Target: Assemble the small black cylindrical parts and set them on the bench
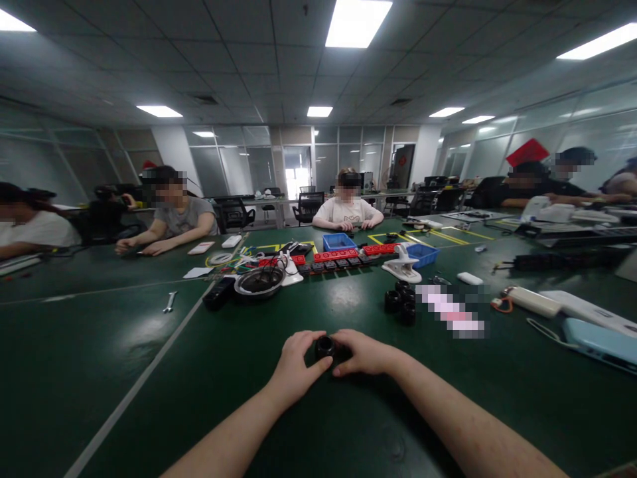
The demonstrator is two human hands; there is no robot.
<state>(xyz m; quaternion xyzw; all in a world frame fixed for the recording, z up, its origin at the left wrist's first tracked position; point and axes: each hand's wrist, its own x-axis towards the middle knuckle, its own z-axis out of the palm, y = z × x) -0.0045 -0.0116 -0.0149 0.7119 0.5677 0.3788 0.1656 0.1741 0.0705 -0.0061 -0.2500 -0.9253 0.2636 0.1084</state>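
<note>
Curling its thumb and fingers around a black round piece, the left hand has hold of it low over the green table, right in front of the person. You can see a hole in its top. The right hand is bent, thumb and fingers a little apart, just beside the piece. I cannot tell if it holds anything, since the inside is dark. More black round pieces sit in a bunch farther off to the right. Next to them, a pink and white strip is blurred into squares, so its writing cannot be read. Across the table, a person's pale shirt has a little picture on it.
</note>
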